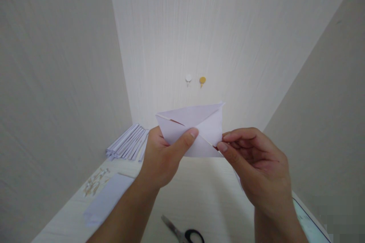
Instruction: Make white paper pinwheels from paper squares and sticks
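A white paper envelope [209,125], its flaps folded to meet near the middle, is held up above the table. My left hand [165,155] grips it from the left, thumb pressed on the front near the centre and fingers hidden behind. At its lower right edge, my right hand [253,163] pinches the paper between thumb and index finger. Small reddish-brown slivers show through gaps at the upper left fold and beside the right thumb; what they are I cannot make out.
Folded white papers [127,142] lie in a row at the back left. Nearer are small gold and white pieces [96,182] and a white paper stack [110,197]. Scissors [181,233] lie at the front; a lit screen [309,222] is at right. Two hooks [202,80] hang on the wall.
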Demonstrator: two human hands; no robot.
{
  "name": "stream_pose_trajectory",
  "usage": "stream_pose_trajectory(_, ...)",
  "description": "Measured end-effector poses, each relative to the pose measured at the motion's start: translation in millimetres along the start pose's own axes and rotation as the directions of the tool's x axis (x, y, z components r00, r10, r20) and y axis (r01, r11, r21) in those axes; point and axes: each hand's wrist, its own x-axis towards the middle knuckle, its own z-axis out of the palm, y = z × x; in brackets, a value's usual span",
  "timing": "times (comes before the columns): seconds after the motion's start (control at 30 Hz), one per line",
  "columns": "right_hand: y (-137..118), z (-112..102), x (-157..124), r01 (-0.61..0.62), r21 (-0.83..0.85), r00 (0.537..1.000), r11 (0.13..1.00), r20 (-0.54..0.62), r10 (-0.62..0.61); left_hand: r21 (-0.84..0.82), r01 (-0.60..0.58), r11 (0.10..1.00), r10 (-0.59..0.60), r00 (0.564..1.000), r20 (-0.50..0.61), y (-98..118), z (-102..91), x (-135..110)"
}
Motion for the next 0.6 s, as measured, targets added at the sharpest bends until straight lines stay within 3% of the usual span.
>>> stream_pose_trajectory(0.2, -0.6, -0.4, -1.7, -0.033, -0.010, 0.999, 0.999, 0.039, 0.033, -0.010, 0.011, 1.000, -0.012, 0.997, -0.073, 2.9, 4.9, -2.8)
stream_pose_trajectory(0.6, -0.6, -3.7, -1.7, -0.106, -0.013, 0.991, 0.994, 0.083, 0.107, 0.009, -0.016, 1.000, 0.017, 0.995, -0.096, 3.0, 7.4, -3.3)
